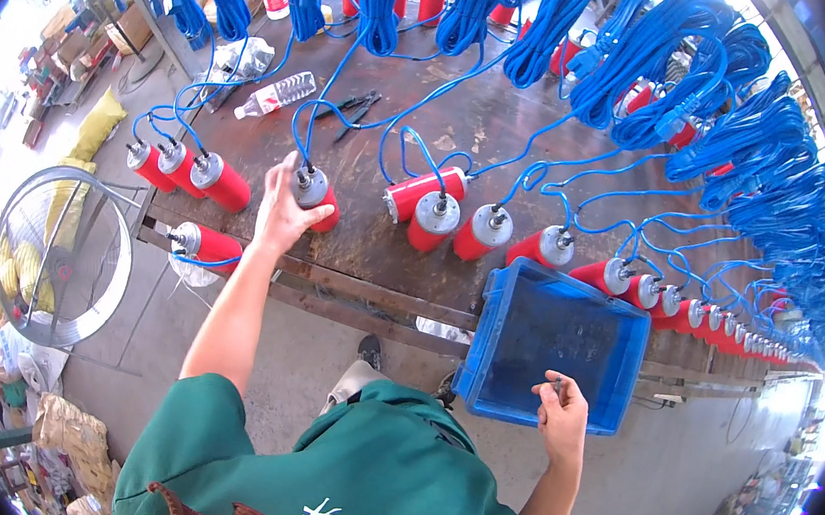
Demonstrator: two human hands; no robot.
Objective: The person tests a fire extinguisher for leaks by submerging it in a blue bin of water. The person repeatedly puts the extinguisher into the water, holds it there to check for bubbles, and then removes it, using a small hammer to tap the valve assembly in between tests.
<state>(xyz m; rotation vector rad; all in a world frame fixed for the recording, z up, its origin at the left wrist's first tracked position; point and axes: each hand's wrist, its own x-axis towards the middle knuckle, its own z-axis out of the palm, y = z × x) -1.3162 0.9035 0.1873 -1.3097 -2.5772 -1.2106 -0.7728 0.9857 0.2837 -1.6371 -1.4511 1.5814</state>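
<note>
A long brown workbench [506, 137] fills the middle of the view. Big bunches of blue cable [655, 52] hang over its far side. A row of red cylinders with silver caps [622, 277] runs along the near edge, and each one has a thin blue wire going up to the bunches.

On the floor to the left stands a round wire fan [61, 256]. A yellow sack [97, 124] lies behind it.

A blue plastic crate [621, 380] sits at the near edge of the bench, on the person's right. Its inside looks dark.

The person wears a green top [349, 482]. The left arm reaches out straight to the bench. The left hand [282, 206] is open, with fingers spread, and it touches one red cylinder [315, 197] that stands upright near the bench edge. The fingers lie against its side and are not closed around it.

The right hand [562, 414] is at the near rim of the crate. Its fingers are pinched shut on a small dark part [554, 381]. The part is too small to say what it is.

Another red cylinder [201, 243] lies on the ledge below the left hand. A clear plastic bottle [277, 95] lies on its side farther back on the bench. Black pliers [352, 110] lie just beside it.
</note>
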